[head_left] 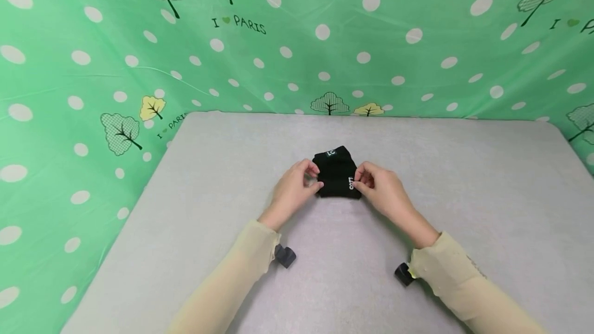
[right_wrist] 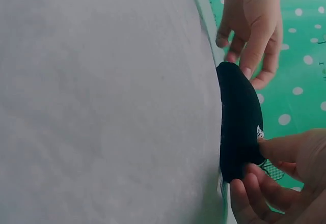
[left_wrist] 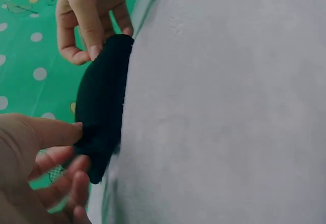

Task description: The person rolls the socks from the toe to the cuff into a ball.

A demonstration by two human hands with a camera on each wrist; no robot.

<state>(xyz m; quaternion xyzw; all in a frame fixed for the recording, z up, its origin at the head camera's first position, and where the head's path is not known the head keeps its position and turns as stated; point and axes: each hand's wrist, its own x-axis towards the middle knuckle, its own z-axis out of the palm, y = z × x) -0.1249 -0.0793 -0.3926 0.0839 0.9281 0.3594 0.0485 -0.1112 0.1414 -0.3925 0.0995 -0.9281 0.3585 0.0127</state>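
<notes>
Black fabric item (head_left: pixel 337 171), white lettering (head_left: pixel 351 184) nr its R edge, small label (head_left: pixel 331 153) up top; grey table (head_left: pixel 232 179) under it. R hand (head_left: pixel 382 189) pinches fabric's R edge, thumb vs. fingers. L hand (head_left: pixel 293 185) at fabric's L edge, tips touching; can't tell if gripping. Pale sleeves (head_left: pixel 232 272) nearer wearer than fabric, dark device (head_left: pixel 285 255) by L cuff. Green dotted sheet (head_left: pixel 306 68) beyond fabric.

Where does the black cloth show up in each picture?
Head: the black cloth is slightly right of and below centre.
Left wrist: the black cloth is left of centre, around mid-height.
Right wrist: the black cloth is right of centre, slightly below mid-height.
Shared landmark: the green dotted backdrop.
</notes>
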